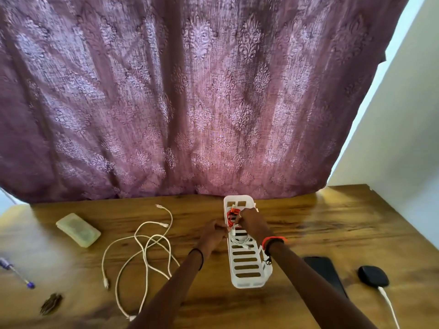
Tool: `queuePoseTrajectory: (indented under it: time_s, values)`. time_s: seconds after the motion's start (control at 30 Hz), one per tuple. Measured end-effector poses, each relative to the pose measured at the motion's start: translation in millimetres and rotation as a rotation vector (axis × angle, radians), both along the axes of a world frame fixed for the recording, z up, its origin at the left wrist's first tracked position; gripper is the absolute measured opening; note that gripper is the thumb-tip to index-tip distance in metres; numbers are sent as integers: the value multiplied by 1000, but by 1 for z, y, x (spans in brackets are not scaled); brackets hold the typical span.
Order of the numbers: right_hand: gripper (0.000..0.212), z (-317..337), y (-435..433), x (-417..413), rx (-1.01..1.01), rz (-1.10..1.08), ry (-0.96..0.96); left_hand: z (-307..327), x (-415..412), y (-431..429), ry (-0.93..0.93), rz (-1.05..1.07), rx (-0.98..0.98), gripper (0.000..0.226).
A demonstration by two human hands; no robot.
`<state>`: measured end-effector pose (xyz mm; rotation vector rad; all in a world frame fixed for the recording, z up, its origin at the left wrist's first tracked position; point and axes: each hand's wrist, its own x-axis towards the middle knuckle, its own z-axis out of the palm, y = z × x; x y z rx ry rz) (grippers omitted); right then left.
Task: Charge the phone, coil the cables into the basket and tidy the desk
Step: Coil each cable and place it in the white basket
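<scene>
Wooden desk (332, 222) against purple curtain (190, 91); perhaps a pen (17, 274) left

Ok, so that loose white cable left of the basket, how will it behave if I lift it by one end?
Probably floppy: the cable lies in slack, crossing loops, so it should dangle and trail. The loops overlap, so they may snag as it lifts. It looks thin, so likely light.

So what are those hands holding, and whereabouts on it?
A coiled white cable, over the white basket. The left hand pinches the coil's left side; the right hand grips its far end, though its fingers hide exactly where.
</scene>
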<state>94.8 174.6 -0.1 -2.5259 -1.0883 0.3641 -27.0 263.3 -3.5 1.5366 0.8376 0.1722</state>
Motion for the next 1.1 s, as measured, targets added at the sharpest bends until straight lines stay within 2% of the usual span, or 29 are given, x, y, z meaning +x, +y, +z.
queuePoseTrajectory:
  time_s: [0.3,0.47,0.7,0.93,1.0,1.1]
  values:
    - [16,1,0,9,37,21,44,-2,0,0,-28,7,-3,19]
    - [17,-1,-1,0,10,61,10,-3,-1,-1,-43,14,-10,7]
    - [24,7,2,-2,204,4,48,-17,-8,6,-60,81,-29,2]
    - [20,22,20,-11,347,-47,54,-23,-40,59,-105,196,-29,31]
    - [20,29,29,-23,381,-29,1,-30,-59,87,-116,240,25,36]
    - [20,29,51,-43,430,26,50,-26,-89,114,-66,338,200,14]
